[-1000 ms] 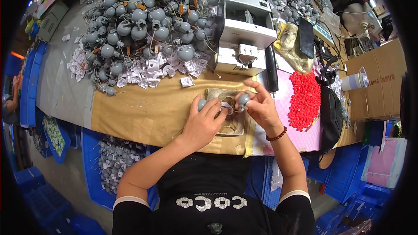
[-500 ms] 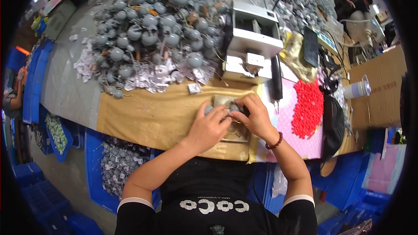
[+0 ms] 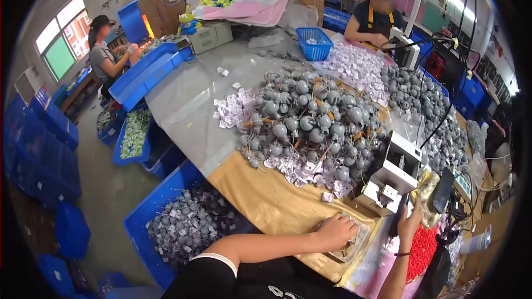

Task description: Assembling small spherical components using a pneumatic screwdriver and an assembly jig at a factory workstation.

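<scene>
My left hand (image 3: 337, 232) rests on a small worn fixture plate (image 3: 363, 239) at the table's near edge. Its fingers are curled down over something on the plate, which they hide. To the right, my right hand (image 3: 410, 226) is closed around a black, rod-shaped electric screwdriver (image 3: 395, 222) beside the plate. Beyond my hands lies a large heap of grey ball-shaped parts (image 3: 310, 124) with thin wires. Small red pieces (image 3: 422, 248) lie in a pile by my right forearm.
A white-and-grey boxy device (image 3: 402, 158) stands behind the screwdriver, with a black phone (image 3: 442, 191) to its right. White tags (image 3: 238, 108) lie left of the heap. A blue bin (image 3: 160, 198) of grey parts stands below the table's left edge. Co-workers (image 3: 372, 22) are across the table and at far left.
The view has swung up and left, bringing co-workers into sight. My right hand has left the small parts at the plate and taken hold of the electric screwdriver. My left hand stays at the plate.
</scene>
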A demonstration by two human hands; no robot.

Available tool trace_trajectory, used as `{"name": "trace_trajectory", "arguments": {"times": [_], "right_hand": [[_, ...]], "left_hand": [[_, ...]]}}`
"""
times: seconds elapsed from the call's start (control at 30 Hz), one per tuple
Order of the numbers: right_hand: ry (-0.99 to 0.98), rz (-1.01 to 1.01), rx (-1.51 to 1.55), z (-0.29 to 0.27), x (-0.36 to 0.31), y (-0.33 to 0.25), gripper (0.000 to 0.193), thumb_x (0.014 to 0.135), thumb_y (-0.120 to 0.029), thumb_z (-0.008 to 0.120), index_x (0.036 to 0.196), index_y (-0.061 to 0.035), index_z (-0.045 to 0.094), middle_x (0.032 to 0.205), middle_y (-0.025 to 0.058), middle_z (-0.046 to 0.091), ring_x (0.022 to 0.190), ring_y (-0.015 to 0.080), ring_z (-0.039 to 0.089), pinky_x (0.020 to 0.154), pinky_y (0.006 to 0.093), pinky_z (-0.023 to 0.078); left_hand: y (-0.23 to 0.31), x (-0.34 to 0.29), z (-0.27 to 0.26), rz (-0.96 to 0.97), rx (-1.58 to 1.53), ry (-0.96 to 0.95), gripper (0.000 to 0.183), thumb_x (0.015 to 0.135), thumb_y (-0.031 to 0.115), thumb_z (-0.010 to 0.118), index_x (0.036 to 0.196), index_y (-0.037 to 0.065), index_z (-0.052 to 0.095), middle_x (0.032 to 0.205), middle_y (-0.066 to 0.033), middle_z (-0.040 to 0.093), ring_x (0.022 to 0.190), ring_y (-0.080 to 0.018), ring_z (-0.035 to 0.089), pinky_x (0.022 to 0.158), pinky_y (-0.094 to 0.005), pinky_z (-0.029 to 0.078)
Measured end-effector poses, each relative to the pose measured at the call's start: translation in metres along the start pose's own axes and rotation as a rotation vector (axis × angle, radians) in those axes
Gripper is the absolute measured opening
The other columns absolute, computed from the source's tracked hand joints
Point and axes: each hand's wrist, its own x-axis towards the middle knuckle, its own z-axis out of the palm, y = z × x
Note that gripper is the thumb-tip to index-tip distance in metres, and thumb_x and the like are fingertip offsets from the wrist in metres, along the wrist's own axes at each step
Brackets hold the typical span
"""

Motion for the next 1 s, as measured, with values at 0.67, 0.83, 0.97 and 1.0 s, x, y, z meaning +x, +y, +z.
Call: {"name": "trace_trajectory", "arguments": {"times": [0.67,0.83,0.97,1.0], "right_hand": [[0.113,0.292,1.545,-0.112,-0.029,-0.139,0.085,0.089,-0.005,0.067,0.161,-0.0016,0.022,0.086,0.0025,0.052,0.070,0.0130,0.055,0.072,0.0319,0.053],[0.108,0.191,1.382,-0.101,-0.033,-0.160,0.081,0.088,-0.004,0.068,0.157,-0.0040,0.025,0.082,0.0032,0.053,0.067,0.0140,0.056,0.070,0.0339,0.053],[0.136,0.041,1.301,-0.097,-0.015,-0.172,0.079,0.088,-0.003,0.068,0.155,-0.0059,0.027,0.078,0.0037,0.053,0.064,0.0148,0.056,0.069,0.0355,0.053],[0.143,0.007,1.287,-0.095,-0.010,-0.173,0.078,0.088,-0.003,0.068,0.154,-0.0063,0.027,0.078,0.0038,0.053,0.064,0.0150,0.056,0.068,0.0359,0.053]], "left_hand": [[0.001,0.003,-0.019,-0.067,-0.104,0.045,0.031,0.078,0.017,0.071,0.106,0.010,0.061,0.098,-0.0036,0.063,0.099,-0.0245,0.058,0.087,-0.0407,0.044],[-0.001,-0.002,-0.015,-0.075,-0.107,0.070,0.035,0.078,0.017,0.073,0.111,0.010,0.062,0.103,-0.0046,0.067,0.094,-0.0253,0.062,0.086,-0.0421,0.045],[-0.005,0.002,-0.022,-0.098,-0.172,0.062,0.041,0.079,0.016,0.075,0.118,0.010,0.064,0.109,-0.0059,0.071,0.096,-0.0260,0.065,0.087,-0.0425,0.046],[-0.004,0.003,-0.025,-0.104,-0.181,0.062,0.041,0.078,0.015,0.076,0.118,0.010,0.064,0.109,-0.0057,0.071,0.096,-0.0260,0.065,0.087,-0.0422,0.045]]}}
